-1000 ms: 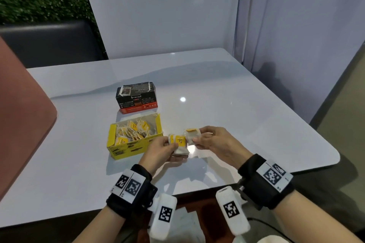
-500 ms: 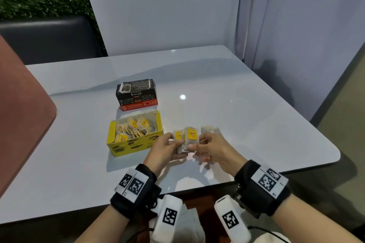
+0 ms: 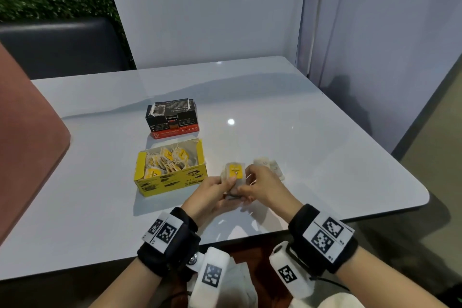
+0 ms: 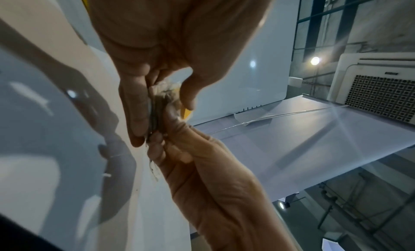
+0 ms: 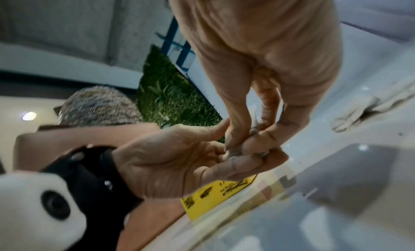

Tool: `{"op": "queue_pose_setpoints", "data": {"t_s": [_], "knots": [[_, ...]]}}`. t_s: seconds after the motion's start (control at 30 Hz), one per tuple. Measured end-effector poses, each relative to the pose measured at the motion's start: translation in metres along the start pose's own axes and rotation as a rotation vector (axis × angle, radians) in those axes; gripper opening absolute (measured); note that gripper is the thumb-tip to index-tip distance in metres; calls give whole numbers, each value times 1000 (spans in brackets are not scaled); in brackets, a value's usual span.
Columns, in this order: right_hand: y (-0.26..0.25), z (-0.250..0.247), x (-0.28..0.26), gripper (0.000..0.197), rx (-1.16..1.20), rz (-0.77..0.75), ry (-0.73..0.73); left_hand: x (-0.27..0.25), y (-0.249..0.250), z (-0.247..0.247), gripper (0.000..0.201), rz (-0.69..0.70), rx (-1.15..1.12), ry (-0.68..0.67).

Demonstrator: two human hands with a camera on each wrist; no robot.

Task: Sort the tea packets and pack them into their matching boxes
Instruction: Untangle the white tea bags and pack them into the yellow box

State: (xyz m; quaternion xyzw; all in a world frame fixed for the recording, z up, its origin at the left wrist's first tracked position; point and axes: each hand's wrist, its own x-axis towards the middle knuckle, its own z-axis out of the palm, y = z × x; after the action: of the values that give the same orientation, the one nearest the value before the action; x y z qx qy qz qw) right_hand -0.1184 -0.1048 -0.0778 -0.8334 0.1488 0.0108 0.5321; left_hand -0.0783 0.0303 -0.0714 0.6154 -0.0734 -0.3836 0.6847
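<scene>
Item: tea packets (image 3: 234, 174), small stack. Light, soft, crushable paper; I judge edges safest. My left hand (image 3: 212, 192) and right hand (image 3: 262, 186) both pinch it. Yellow box (image 3: 172, 179) at nine o'clock.

Little can be read. The black and red box (image 3: 172, 117) on the desk (image 3: 300, 137) carries white print; on its front flap the letters "CUP" stand out in a line that seems to read "MY CUP", the rest too small to make out. A circled "B" sits on its red base strip at the left. The yellow box (image 3: 172, 180) shows black print, illegible. The tea packet's yellow tag (image 3: 235, 170) bears small dark print, unreadable. Wristbands (image 3: 166, 231) carry square black-and-white coded markers
</scene>
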Motion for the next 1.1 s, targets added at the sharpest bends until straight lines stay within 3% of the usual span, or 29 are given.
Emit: {"op": "queue_pose_setpoints", "data": {"t_s": [0.33,0.43,0.6,0.83,1.0,1.1], "knots": [[-10,15,-10,12,-535,-151,-84,6,-5,-2,27,3,-48,28],[-10,2,-9,30,-577,-143,-112,6,-7,-6,25,-4,-67,51],[-17,-50,26,36,-740,-152,-1,5,-7,-13,23,-14,-10,95],[-6,-56,55,28,-1159,-190,-239,5,-2,-11,20,-55,-28,72],[-7,-55,58,21,-1246,-278,-183,3,1,-15,20,-96,-101,61],[-15,-63,59,20,-1178,-330,-69,2,3,-16,22,-121,-122,55]]}}
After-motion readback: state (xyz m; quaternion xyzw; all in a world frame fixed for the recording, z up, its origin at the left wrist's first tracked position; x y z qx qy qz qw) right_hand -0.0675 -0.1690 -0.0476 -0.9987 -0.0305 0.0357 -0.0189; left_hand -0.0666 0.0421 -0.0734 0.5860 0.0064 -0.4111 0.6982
